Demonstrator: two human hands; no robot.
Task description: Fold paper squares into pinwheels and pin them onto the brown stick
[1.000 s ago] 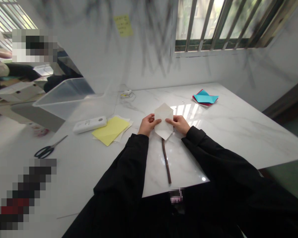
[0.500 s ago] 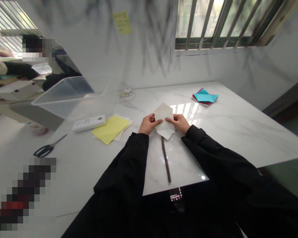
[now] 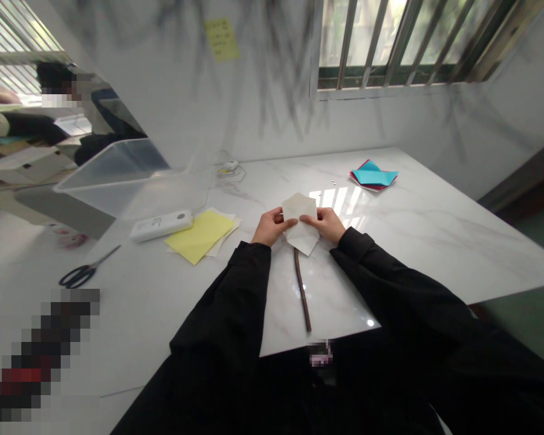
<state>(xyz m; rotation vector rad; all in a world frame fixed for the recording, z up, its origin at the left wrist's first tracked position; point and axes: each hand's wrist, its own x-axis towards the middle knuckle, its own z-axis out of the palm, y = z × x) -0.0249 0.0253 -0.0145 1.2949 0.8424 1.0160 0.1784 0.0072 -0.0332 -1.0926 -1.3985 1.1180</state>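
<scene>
A folded piece of off-white paper (image 3: pixel 300 232) is held up over the table between both hands. My left hand (image 3: pixel 269 228) grips its left edge, with the thumb on the near face and the fingers behind. On the opposite edge my right hand (image 3: pixel 330 225) pinches it the same way, thumb pressed near the middle. Below the paper a thin brown stick (image 3: pixel 302 293) lies on the marbled tabletop, pointing toward me; its far end is hidden by the paper.
Left of my hands are yellow paper (image 3: pixel 199 235) on white sheets, a white oblong device (image 3: pixel 161 226), scissors (image 3: pixel 79 275) and a clear plastic bin (image 3: pixel 131 202). Folded blue and red papers (image 3: pixel 374 175) lie at the back right. A person (image 3: pixel 57 78) sits at far left.
The top of the folded paper sits slightly lower, tipped a little. Both hands keep their hold in nearly the same place, and the view has shifted slightly.
</scene>
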